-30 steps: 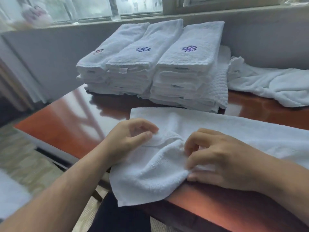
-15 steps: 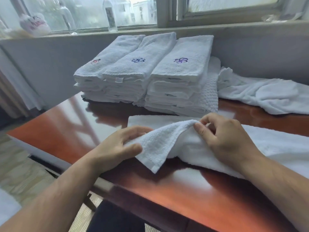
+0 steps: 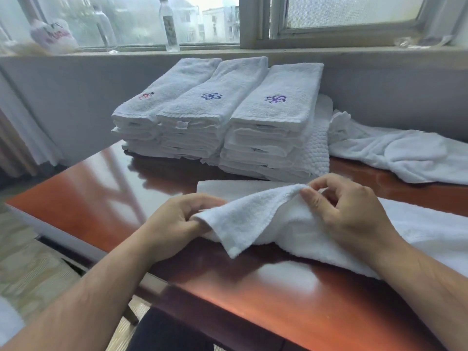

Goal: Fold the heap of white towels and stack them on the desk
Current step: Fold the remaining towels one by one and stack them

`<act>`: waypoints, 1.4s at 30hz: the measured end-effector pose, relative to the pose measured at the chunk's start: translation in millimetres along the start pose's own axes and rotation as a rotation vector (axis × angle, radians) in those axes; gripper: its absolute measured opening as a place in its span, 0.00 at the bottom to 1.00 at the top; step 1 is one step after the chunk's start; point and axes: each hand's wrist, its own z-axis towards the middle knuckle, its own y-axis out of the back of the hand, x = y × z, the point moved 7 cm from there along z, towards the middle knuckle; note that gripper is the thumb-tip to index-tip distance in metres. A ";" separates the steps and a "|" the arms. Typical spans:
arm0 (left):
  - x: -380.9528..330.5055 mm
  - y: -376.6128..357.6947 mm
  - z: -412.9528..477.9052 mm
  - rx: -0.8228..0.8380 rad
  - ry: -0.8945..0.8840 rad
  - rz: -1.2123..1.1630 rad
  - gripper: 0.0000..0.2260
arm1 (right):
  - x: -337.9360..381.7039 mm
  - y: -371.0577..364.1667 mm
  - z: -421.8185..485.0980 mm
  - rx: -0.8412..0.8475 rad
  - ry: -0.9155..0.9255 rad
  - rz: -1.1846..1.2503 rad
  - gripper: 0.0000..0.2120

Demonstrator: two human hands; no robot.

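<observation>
Most of the work looks done: three stacks of folded towels (image 3: 217,117) stand side by side at the back of the bench (image 3: 101,193), with embroidered flowers (image 3: 276,99) on top; a small unfolded heap (image 3: 405,158) lies just beside them on the right; one towel (image 3: 253,219) lies stretched along the near edge, its left end lifted; the left hand (image 3: 174,224) pinches a corner in curled fingers (image 3: 202,200); the right hand (image 3: 349,214) pinches the raised edge between thumb and forefinger; this fold seems barely begun, and the heap awaits.
</observation>
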 end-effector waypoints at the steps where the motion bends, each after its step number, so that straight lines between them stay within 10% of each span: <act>1: -0.3 1.2 -0.6 -0.033 0.002 -0.016 0.15 | 2.3 -1.2 -1.1 0.017 0.025 0.008 0.07; 9: 5.0 1.1 -3.4 -0.135 0.054 -0.019 0.22 | 23.7 -10.9 -9.1 0.258 0.252 0.055 0.14; 14: 16.5 25.3 -8.8 -0.506 0.224 0.096 0.33 | 17.1 -16.3 -14.3 0.465 0.277 -0.228 0.27; 19: 15.2 39.9 -2.4 -0.670 0.265 0.210 0.19 | 9.8 3.6 -0.4 0.168 0.191 -0.481 0.06; 28: 14.1 60.7 20.0 -0.574 0.283 0.440 0.13 | -7.2 10.3 5.7 0.076 0.053 -0.444 0.24; 33: 14.6 65.5 5.2 -0.657 0.279 0.417 0.15 | 5.0 -1.4 0.1 0.293 0.196 -0.272 0.17; 42: 15.1 57.4 30.3 -0.479 0.249 0.708 0.13 | -21.9 12.9 9.2 0.130 -0.077 -0.570 0.13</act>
